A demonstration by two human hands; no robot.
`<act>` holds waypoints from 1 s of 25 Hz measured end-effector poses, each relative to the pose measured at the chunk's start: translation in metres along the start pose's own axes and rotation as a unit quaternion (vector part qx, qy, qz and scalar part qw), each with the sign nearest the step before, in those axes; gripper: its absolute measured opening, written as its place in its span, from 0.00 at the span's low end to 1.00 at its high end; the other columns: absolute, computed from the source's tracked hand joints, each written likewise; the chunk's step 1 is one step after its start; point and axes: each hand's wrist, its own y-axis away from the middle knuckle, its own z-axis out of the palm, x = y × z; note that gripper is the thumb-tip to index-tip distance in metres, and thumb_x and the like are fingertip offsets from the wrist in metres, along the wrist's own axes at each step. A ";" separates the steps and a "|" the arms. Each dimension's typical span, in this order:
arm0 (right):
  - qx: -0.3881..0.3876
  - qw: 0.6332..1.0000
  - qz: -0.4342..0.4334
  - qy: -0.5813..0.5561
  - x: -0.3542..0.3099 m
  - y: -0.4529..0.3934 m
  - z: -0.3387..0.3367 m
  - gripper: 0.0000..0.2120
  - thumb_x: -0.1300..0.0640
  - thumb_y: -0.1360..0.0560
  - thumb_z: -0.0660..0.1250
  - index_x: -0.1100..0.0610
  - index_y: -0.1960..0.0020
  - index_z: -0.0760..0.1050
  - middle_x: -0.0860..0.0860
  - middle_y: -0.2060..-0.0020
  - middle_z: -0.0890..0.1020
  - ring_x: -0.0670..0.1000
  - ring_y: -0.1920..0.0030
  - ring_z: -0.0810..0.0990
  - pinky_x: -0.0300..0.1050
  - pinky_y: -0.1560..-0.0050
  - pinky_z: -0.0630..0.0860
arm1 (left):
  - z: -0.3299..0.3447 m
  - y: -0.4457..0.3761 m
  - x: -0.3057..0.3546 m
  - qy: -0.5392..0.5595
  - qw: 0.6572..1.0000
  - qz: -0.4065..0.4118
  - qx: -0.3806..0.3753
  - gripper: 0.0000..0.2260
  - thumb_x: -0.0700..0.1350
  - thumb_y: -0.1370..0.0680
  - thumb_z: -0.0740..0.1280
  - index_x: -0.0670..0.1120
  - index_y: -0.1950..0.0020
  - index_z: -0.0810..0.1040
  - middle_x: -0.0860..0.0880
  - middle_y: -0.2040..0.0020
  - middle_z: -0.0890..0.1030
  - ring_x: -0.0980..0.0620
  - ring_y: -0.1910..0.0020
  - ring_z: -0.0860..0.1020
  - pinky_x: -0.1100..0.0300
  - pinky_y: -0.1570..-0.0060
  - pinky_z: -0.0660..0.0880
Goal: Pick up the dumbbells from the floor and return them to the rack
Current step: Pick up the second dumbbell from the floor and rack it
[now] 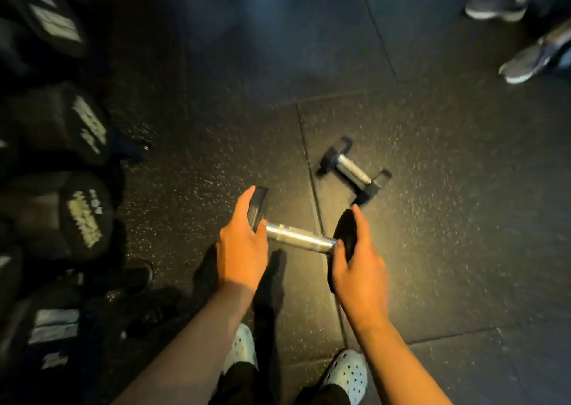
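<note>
A black dumbbell with a shiny steel handle [299, 238] is held crosswise in front of me, above the dark speckled rubber floor. My left hand [241, 244] grips its left head and my right hand [358, 262] grips its right head. A second, smaller black dumbbell [353, 169] lies on the floor just beyond, a little to the right, untouched. The rack [61, 206] runs down the left edge, holding several large black dumbbells with pale labels.
My two pale clogs [346, 373] stand at the bottom of the view. Another person's grey sneakers [525, 61] are at the top right. A floor seam [309, 157] runs between the dumbbells. A dark strap or cable [139, 281] lies by the rack's foot.
</note>
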 end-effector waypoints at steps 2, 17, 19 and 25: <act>-0.017 1.000 -0.024 -0.009 -0.070 0.018 -0.042 0.31 0.55 0.19 0.65 0.44 0.20 0.57 0.56 0.39 0.82 0.62 0.47 0.83 0.50 0.55 0.75 | -0.071 0.028 0.051 0.030 0.999 -0.013 0.036 0.29 0.40 0.20 0.69 0.61 0.24 0.67 0.51 0.47 0.81 0.54 0.55 0.79 0.65 0.57 0.70; -0.248 0.849 -0.467 -0.001 -0.425 0.259 -0.150 0.37 0.57 0.23 0.68 0.40 0.21 0.56 0.53 0.50 0.85 0.60 0.52 0.83 0.50 0.61 0.74 | -0.435 0.328 0.118 0.131 0.833 -0.138 0.519 0.28 0.44 0.19 0.68 0.63 0.23 0.65 0.47 0.42 0.84 0.47 0.50 0.81 0.58 0.57 0.73; -0.287 0.807 -0.517 0.009 -0.444 0.316 -0.135 0.36 0.57 0.22 0.67 0.43 0.19 0.54 0.55 0.48 0.85 0.61 0.51 0.83 0.51 0.60 0.73 | -0.463 0.377 0.089 0.128 0.800 -0.166 0.563 0.29 0.44 0.19 0.68 0.63 0.23 0.64 0.47 0.43 0.84 0.48 0.52 0.82 0.60 0.57 0.74; -0.387 0.704 -0.595 0.000 -0.460 0.504 -0.090 0.35 0.55 0.21 0.65 0.44 0.19 0.53 0.59 0.45 0.84 0.63 0.49 0.82 0.54 0.56 0.74 | -0.526 0.534 -0.008 0.124 0.698 -0.254 0.658 0.29 0.42 0.21 0.70 0.62 0.24 0.66 0.55 0.67 0.78 0.58 0.70 0.78 0.68 0.73 0.67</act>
